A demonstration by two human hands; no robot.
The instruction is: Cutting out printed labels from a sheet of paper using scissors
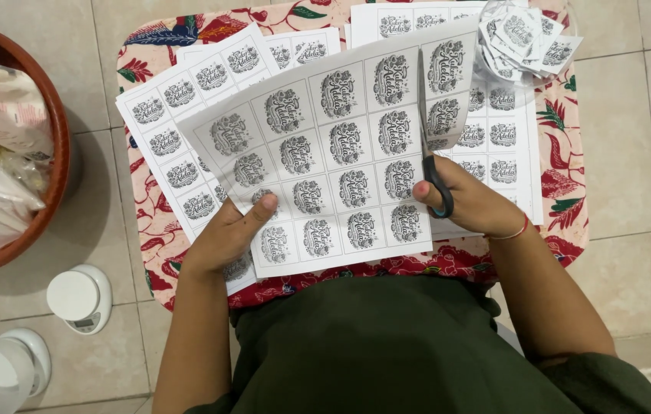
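Observation:
My left hand grips the near left edge of a white printed sheet covered with rows of black-and-white square labels. My right hand holds dark-handled scissors, their blades running up a line between the two rightmost columns of that sheet. The strip right of the blades curls away from the sheet. The sheet is lifted slightly above other printed sheets.
More label sheets lie on a small table with a red floral cloth. A clear container of cut labels stands at the far right. A brown basin with plastic bags and a white kitchen scale are on the tiled floor at left.

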